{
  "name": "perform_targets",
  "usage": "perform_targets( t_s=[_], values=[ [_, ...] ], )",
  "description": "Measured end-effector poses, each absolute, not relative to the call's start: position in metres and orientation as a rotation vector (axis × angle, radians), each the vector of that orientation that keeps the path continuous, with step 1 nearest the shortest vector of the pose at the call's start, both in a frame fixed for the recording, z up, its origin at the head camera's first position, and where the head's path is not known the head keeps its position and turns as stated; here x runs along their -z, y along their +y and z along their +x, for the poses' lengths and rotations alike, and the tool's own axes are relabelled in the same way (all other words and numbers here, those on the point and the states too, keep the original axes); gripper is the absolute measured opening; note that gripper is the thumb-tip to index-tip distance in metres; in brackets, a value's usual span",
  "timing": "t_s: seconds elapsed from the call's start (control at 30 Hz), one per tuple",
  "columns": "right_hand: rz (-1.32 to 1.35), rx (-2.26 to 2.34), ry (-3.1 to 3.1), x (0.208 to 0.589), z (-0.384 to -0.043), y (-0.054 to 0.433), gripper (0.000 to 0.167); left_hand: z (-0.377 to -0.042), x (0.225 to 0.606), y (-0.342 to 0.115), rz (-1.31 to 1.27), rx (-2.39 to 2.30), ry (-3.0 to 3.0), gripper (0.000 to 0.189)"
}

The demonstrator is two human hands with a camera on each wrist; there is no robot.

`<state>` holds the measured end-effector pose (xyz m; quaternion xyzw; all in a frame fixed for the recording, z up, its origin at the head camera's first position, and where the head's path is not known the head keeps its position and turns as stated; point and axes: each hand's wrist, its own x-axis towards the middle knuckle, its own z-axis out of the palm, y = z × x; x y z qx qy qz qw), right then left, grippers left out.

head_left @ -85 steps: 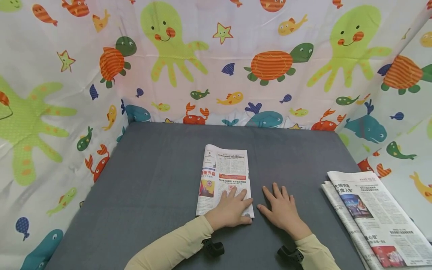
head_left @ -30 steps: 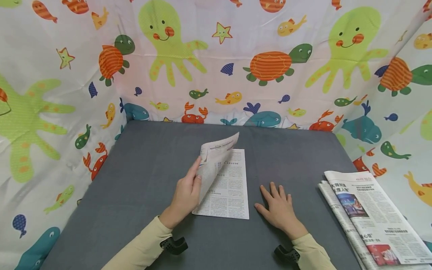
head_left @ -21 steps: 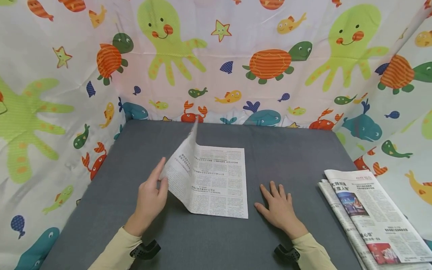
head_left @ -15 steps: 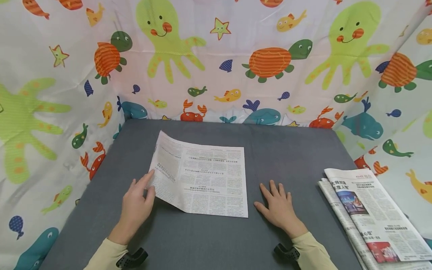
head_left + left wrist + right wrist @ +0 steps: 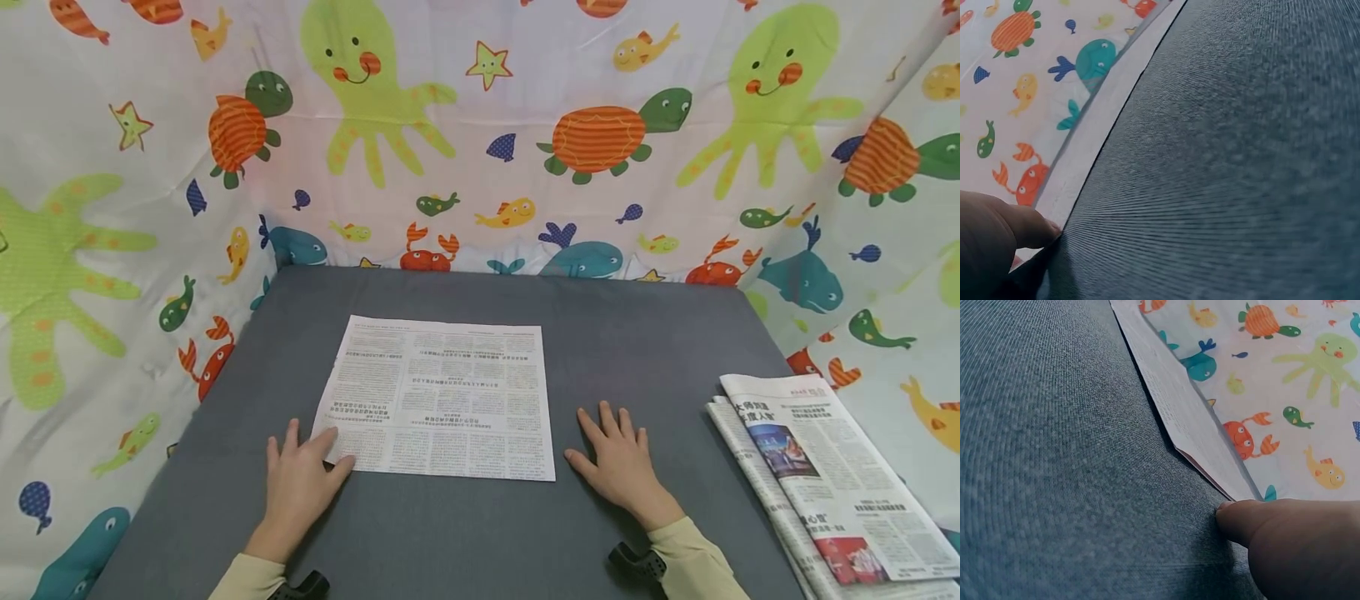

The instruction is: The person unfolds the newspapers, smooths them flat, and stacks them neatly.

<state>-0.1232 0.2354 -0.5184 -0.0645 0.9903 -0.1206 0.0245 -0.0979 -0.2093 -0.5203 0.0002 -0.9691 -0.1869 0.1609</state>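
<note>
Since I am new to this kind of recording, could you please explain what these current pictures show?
There is no robot here, only a person's bare left hand and right hand. The wide picture comes from a camera on the head, looking forward and down; the two close ones come from cameras on the wrists. On the dark grey surface lies a spread newspaper sheet, with folded newspapers farther right. The left hand touches the sheet's near left corner; the right hand rests on the surface, just clear of the sheet. Neither hand clearly grips anything.
</note>
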Motion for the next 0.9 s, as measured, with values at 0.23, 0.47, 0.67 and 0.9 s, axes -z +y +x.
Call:
perform_targets(
  t_s=[0.23, 0.47, 0.67, 0.9],
  values=[
    [-0.202, 0.386, 3.074, 0.52, -0.124, 0.236, 0.074, -0.098, 0.522, -0.211, 0.146, 0.564, -2.874, 0.057],
    [-0.201, 0.369, 3.07, 0.518, -0.123, 0.236, 0.074, -0.097, 0.524, -0.216, 0.274, 0.612, -2.942, 0.065],
    [-0.2, 0.37, 3.038, 0.516, -0.125, 0.236, 0.074, -0.098, 0.524, -0.216, 0.241, 0.603, -2.928, 0.066],
    [-0.254, 0.423, 3.018, 0.505, -0.14, 0.231, 0.071, -0.112, 0.511, -0.187, 0.003, 0.587, -2.833, 0.066]
  ],
)
